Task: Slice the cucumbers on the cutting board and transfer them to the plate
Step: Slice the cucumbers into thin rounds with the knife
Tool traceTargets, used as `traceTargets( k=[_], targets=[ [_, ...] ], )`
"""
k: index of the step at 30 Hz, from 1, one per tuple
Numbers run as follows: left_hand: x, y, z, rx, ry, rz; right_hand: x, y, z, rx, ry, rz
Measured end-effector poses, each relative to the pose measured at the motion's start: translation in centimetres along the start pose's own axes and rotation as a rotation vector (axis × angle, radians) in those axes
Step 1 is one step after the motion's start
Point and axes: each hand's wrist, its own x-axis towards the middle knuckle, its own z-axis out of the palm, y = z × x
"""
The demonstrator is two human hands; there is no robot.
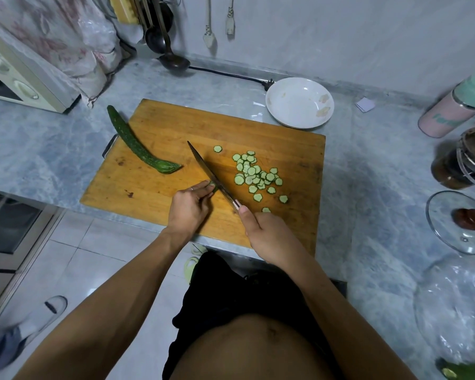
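Note:
A wooden cutting board [159,124] lies on the grey counter. A whole dark green cucumber [133,141] rests across its left edge. Several thin cucumber slices [254,174] are heaped right of the knife [206,168]. My left hand [188,207] pinches a small cucumber stub [212,184] against the blade. My right hand [266,234] grips the knife handle, blade pointing away and left, its edge down on the stub. The white plate [299,102] sits beyond the board's far right corner.
A ladle [173,61] and black cable lie at the back wall. A toaster oven [17,80] stands left. A pink bottle [450,111], dark jar [464,160] and glass lid [461,223] sit right. Another cucumber end [461,371] shows bottom right.

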Motion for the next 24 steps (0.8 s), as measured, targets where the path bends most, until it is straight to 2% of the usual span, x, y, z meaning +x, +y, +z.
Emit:
traceTargets(
  k=[9, 15, 24],
  targets=[
    [-0.2, 0.2, -0.1, -0.005, -0.019, -0.001, 1.6, -0.3, 0.7, 0.032, 0.005, 0.017],
    [-0.1, 0.3, -0.2, -0.005, -0.024, -0.014, 3.8, -0.4, 2.7, -0.044, 0.056, -0.028],
    [-0.1, 0.9, -0.6, -0.051, 0.013, -0.032, 3.8, 1.5, 0.8, 0.041, 0.075, 0.043]
  ],
)
